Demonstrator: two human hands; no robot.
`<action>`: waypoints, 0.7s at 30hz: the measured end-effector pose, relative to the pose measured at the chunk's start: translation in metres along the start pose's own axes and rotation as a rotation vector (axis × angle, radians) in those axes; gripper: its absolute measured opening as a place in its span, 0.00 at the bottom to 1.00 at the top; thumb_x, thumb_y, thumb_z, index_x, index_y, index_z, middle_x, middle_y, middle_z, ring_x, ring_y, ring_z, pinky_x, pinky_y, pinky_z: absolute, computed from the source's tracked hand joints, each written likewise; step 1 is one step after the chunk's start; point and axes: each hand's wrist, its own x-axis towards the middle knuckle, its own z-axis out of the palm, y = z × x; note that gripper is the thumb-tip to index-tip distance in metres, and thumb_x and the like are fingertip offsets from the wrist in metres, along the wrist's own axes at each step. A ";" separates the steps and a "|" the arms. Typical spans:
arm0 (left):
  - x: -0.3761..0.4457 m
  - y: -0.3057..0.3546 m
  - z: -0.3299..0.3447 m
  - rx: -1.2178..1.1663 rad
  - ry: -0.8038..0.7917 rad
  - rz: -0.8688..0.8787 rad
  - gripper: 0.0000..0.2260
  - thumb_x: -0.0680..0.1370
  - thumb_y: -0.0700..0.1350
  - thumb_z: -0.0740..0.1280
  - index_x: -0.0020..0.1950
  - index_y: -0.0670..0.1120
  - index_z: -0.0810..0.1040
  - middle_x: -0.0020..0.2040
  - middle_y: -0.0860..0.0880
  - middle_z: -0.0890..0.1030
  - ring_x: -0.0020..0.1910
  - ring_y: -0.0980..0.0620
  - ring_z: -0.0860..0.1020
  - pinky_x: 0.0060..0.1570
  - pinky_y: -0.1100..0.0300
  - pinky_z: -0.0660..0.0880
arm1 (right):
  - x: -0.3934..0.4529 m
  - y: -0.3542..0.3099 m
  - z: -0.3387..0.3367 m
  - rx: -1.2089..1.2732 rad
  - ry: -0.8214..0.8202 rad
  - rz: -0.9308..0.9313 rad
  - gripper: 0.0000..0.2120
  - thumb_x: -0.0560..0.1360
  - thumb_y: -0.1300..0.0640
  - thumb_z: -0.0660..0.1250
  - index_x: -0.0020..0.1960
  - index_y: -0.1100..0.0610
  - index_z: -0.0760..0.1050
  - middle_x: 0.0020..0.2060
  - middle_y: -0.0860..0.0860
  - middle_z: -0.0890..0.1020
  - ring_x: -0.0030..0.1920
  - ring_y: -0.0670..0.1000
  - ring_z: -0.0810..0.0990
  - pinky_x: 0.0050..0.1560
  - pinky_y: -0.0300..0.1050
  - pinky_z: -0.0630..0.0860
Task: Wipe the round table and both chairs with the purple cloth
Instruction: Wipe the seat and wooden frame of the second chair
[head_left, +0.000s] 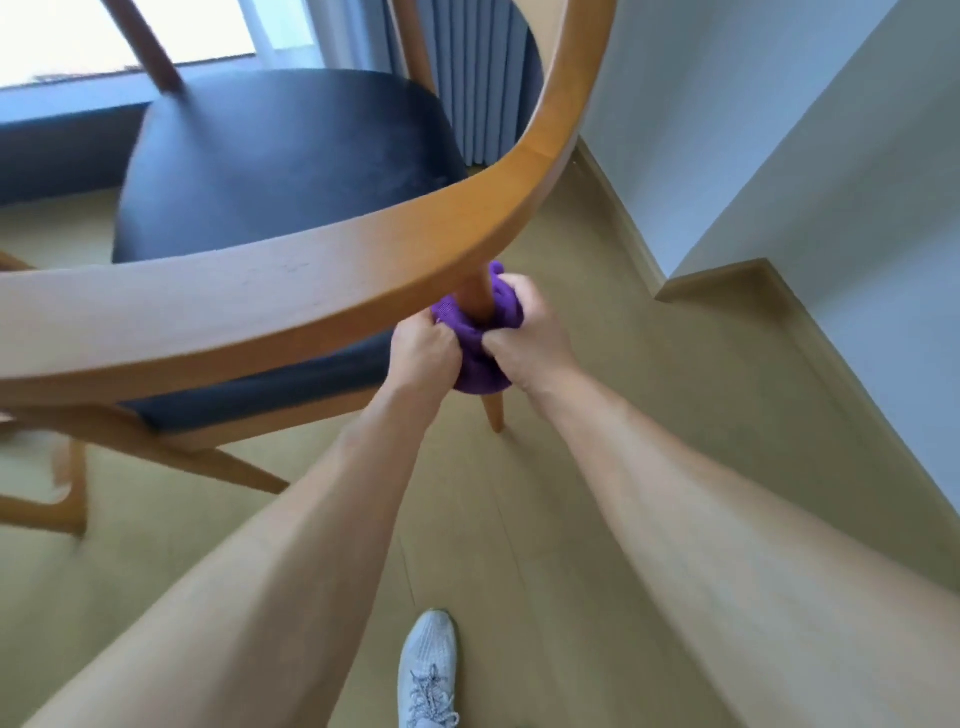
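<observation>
Both hands clamp the purple cloth (480, 358) around the chair (291, 171)'s rear leg (478, 301), just below the curved backrest rail (311, 306): the left hand (423, 348) on the leg's left side, the right hand (524, 338) on its right, fingers (511, 291) of both curled tight into the fabric. The leg's long axis runs down and slightly right from the rail to the floor (649, 415), bare wood showing below the cloth, so the next stroke likely slides down along it. Neither hand is nearer; both sit level on the leg.
</observation>
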 end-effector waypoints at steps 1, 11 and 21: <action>0.002 0.003 -0.002 0.012 0.014 -0.052 0.14 0.82 0.39 0.58 0.64 0.42 0.78 0.57 0.43 0.82 0.50 0.49 0.80 0.52 0.50 0.82 | -0.001 -0.003 -0.003 0.010 0.010 -0.024 0.26 0.66 0.68 0.67 0.60 0.48 0.75 0.52 0.48 0.82 0.55 0.52 0.79 0.60 0.50 0.76; -0.012 -0.010 0.002 -0.122 0.022 0.065 0.17 0.76 0.34 0.58 0.56 0.47 0.81 0.49 0.50 0.83 0.54 0.46 0.80 0.56 0.54 0.79 | -0.005 -0.001 0.003 -0.027 -0.011 0.000 0.23 0.65 0.63 0.66 0.59 0.53 0.75 0.54 0.55 0.82 0.57 0.57 0.80 0.59 0.53 0.77; -0.148 0.025 -0.063 -0.489 0.026 0.114 0.21 0.74 0.29 0.59 0.57 0.46 0.84 0.55 0.45 0.86 0.57 0.45 0.83 0.62 0.44 0.78 | -0.126 -0.053 -0.021 0.224 -0.022 -0.156 0.21 0.56 0.61 0.68 0.49 0.55 0.74 0.42 0.50 0.82 0.42 0.48 0.79 0.47 0.47 0.76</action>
